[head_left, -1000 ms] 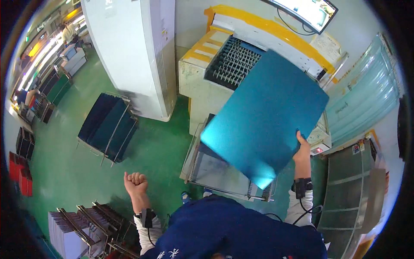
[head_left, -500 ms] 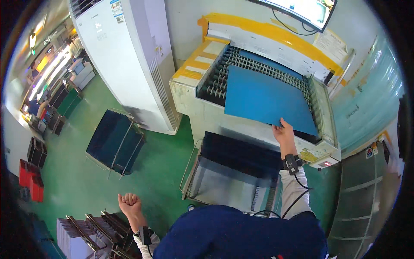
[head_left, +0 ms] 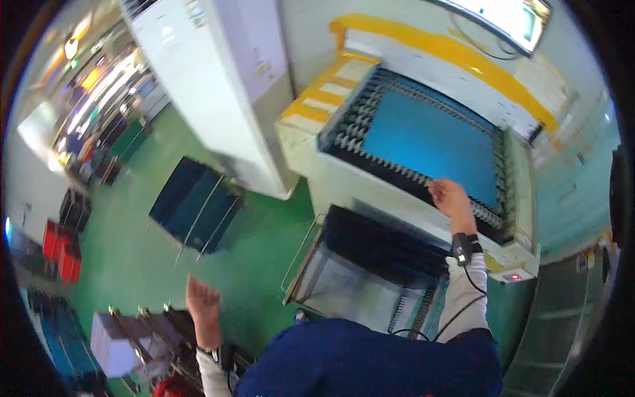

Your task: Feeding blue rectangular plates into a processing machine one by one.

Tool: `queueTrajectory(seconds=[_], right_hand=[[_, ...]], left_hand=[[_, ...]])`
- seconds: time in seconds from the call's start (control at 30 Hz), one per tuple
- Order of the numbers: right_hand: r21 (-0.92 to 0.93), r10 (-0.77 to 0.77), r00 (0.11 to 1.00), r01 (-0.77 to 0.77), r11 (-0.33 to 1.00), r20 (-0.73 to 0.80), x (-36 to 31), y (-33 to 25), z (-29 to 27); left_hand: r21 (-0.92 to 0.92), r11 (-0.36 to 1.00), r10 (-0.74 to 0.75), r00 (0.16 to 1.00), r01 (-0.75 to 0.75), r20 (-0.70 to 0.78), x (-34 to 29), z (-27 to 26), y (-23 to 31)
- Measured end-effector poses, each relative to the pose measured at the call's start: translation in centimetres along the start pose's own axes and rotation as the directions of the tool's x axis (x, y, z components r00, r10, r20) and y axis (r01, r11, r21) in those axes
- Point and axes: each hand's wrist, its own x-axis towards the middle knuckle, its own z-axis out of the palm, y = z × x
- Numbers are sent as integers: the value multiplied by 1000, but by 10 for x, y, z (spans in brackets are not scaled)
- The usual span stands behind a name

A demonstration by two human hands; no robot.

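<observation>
A flat blue panel (head_left: pixel 430 145) lies on the roller bed of a white machine (head_left: pixel 370 192), with rows of rollers (head_left: pixel 354 132) around its edges. Over the bed's front edge hovers my right hand (head_left: pixel 451 197), fingers loosely bent and slightly apart, just off the panel's near edge and holding nothing. My left hand (head_left: pixel 202 301) is low on the left, somewhat blurred, curled closed with nothing visible in it. Below the machine, in front of my body, stands a rack (head_left: pixel 350 291) with dark panels (head_left: pixel 383 245) packed upright at its far side.
Left of centre, another rack of dark panels (head_left: pixel 195 205) stands on the green floor (head_left: pixel 258 245). Beside my left hand is a rack with pale sheets (head_left: pixel 116 344). A tall white cabinet unit (head_left: pixel 211 86) adjoins the machine. Red bins (head_left: pixel 63 251) sit far left; a screen (head_left: pixel 509 20) hangs above.
The blue panel has left my right hand and now lies farther in, flat on the rollers. My view has shifted, moving the scene rightward. My left hand stays closed.
</observation>
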Motion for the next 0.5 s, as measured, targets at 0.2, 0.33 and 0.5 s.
queueTrajectory(seconds=[0.2,0.33,0.5], right_hand=[[-88,22,999,-20,996,27,-16,-11,63],[-298,-94,969,162,941,230,-82,-21,167],[-373,-89,568,642,670,818,-168,-31,283]], left_hand=[[400,-27,-52,400,-916,915,-14,130,9],[-42,-112,-258,-12,-993,966,-45,196,-9],[-179,-89,-393,-130,-980,910,-71,216,-22]])
